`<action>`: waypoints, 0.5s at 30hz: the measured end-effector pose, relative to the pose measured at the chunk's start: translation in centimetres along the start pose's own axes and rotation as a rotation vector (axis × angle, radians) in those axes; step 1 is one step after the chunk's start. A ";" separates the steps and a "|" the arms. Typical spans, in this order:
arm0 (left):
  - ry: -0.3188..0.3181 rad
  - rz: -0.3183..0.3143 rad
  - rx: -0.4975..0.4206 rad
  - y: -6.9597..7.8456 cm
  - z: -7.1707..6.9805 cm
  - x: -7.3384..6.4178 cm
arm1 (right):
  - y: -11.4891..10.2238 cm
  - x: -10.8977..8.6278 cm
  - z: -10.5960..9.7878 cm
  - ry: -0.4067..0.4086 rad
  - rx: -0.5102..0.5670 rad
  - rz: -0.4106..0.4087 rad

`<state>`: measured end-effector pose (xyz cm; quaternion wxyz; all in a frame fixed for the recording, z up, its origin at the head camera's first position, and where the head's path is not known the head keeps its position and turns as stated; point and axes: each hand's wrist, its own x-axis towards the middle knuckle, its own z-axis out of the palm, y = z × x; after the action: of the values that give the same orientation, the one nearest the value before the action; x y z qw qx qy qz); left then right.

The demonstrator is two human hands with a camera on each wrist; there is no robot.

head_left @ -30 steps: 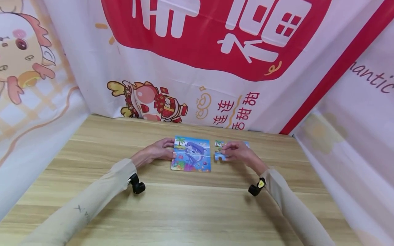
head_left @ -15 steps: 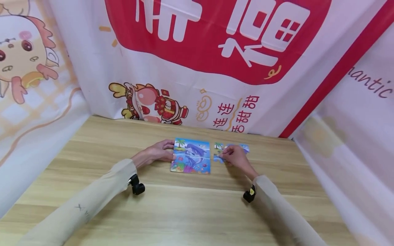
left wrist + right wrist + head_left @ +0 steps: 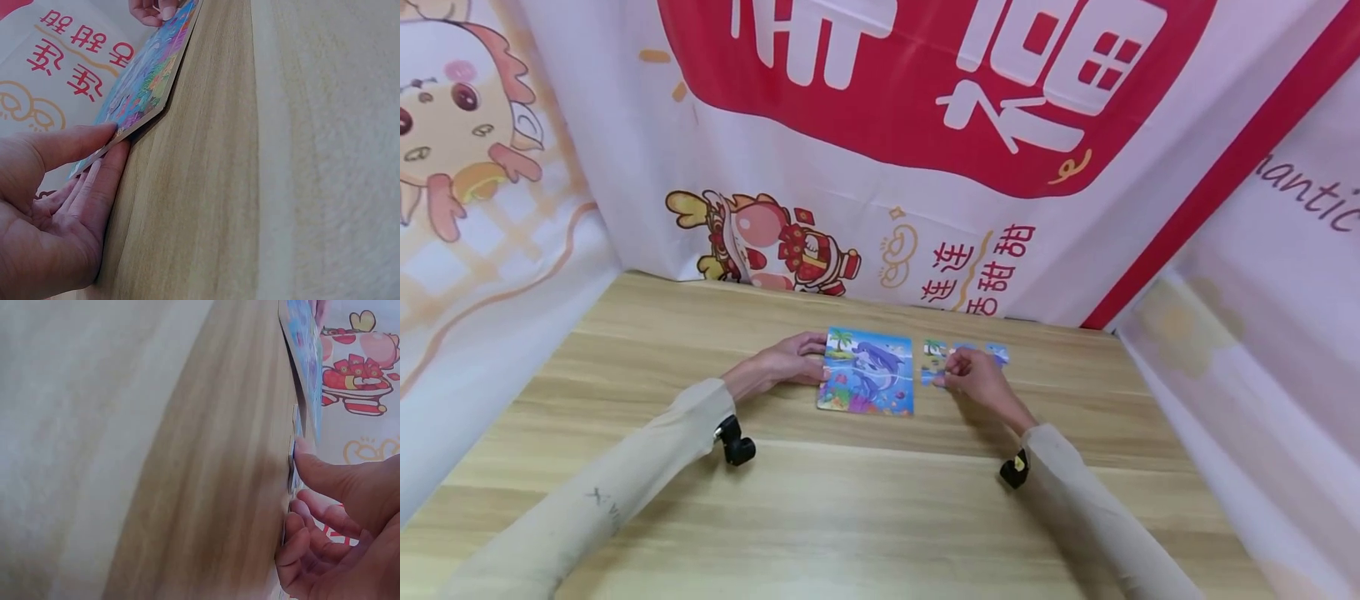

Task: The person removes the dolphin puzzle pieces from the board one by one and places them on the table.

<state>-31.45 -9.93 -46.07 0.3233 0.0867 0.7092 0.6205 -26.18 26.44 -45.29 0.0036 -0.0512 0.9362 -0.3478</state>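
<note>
While the card [image 3: 871,372] is held up, a piece [image 3: 294,476] is pinched beside it

As seen from the left hand [image 3: 785,360], the card is placed just to the right, with a dark gap shown between its near edge and the table [image 3: 865,500]. Its left side is pinched by that hand, thumb laid on top and fingers tucked beneath. By the right hand [image 3: 981,382], a piece seems to be pinched between thumb and index finger, though the contact is partly hidden; the other fingers are curled in. More pieces [image 3: 933,348] are spread just beyond that hand, and the card is kept apart, to its left.

It is judged that the card could be tipped or dropped if the left thumb were eased, since only one side is gripped. Neighbouring pieces could be nudged askew by the curled right fingers, and such a slip could be missed, as part of the group is covered.

Two hands, one card, one table and two wrist cameras [image 3: 739,451] are counted. At least three pieces are seen; their full number cannot be told.
</note>
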 end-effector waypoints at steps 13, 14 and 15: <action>-0.003 -0.010 -0.041 0.2 -0.2 -0.1 | -2.2 0.7 -0.8 0.016 0.058 -0.042; -0.002 -0.012 -0.043 0.2 -0.2 -0.1 | -2.6 0.8 -0.5 0.006 0.069 -0.055; -0.003 -0.013 -0.046 0.1 -0.3 -0.1 | -3.0 0.8 -0.1 -0.008 0.083 -0.066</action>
<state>-31.56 -10.15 -45.91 0.3302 0.0755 0.6949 0.6343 -26.70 24.22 -43.23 -0.0020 -0.0833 0.9187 -0.3861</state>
